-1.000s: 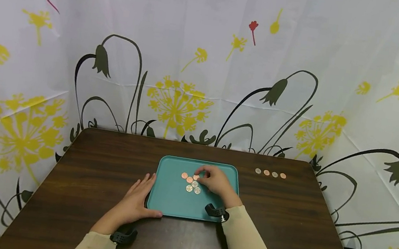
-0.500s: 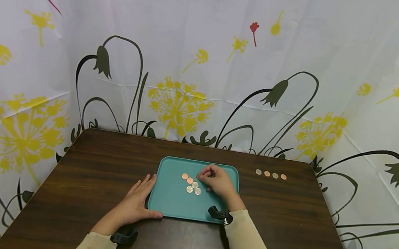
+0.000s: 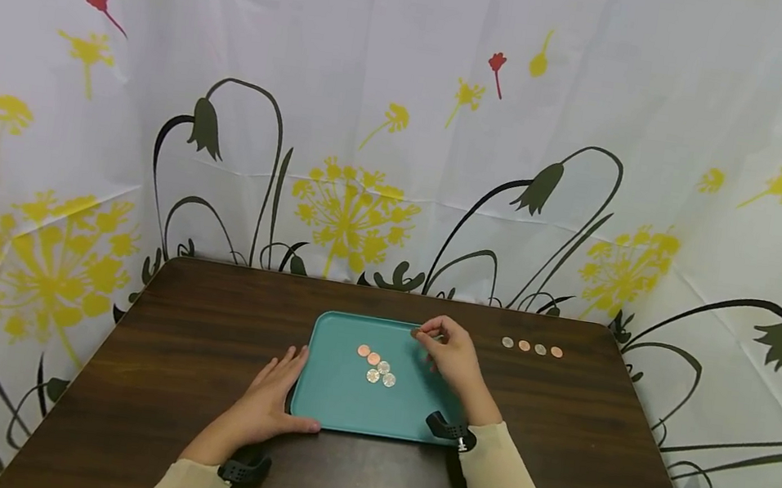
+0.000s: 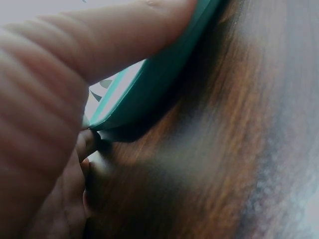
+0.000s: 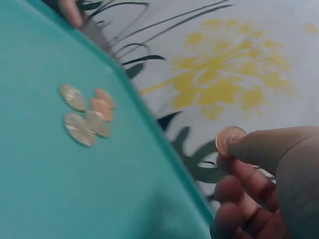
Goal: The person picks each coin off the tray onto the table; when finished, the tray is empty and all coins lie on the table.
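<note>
Copper-coloured and round, the metal coin (image 5: 225, 142) is pinched between the thumb and forefinger of my right hand (image 3: 456, 357), with my other fingers curled below it. I have it by the far rim of the rectangular teal tray (image 3: 342, 412), toward the right corner; in the right wrist view it shows raised off the surface.

My left hand (image 3: 263, 411) grips nothing: its fingers lie extended along the tray's left edge, and the thumb, well apart from them, rests at the near edge, so I span that corner.

Five more coins lie flat on the tray, left of my right hand, in a close cluster: two copper-coloured coins (image 3: 373, 359) at the far left and three silver-coloured coins (image 3: 389, 380) nearer me. Beyond the tray's right side, four coins alternating silver and copper (image 3: 523, 346) sit spaced in a row on the dark brown wood-grain table (image 3: 578, 458). Behind it hangs white cloth (image 3: 423, 1) printed with flowers.
</note>
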